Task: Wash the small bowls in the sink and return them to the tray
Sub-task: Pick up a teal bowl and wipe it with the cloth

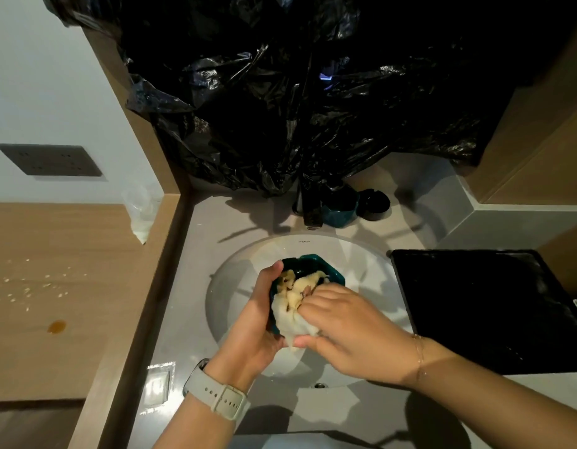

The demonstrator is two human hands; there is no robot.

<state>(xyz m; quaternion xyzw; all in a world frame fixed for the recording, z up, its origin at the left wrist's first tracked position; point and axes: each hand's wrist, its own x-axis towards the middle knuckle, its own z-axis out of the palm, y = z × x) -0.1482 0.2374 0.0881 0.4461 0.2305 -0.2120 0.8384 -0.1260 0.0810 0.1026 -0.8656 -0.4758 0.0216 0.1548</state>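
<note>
Left hand [254, 319] round teal bowl [316, 270], right hand [348, 328] clutching stained tissue [293, 315] inside it (over the sink [371, 264]).

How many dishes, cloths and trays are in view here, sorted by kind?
Teal bowls: 2, one gripped by the left hand over the sink, one beside the faucet
Dark dish: 1
Stained cloth: 1, gripped by the right hand
Black tray: 1
Total: 5
</note>
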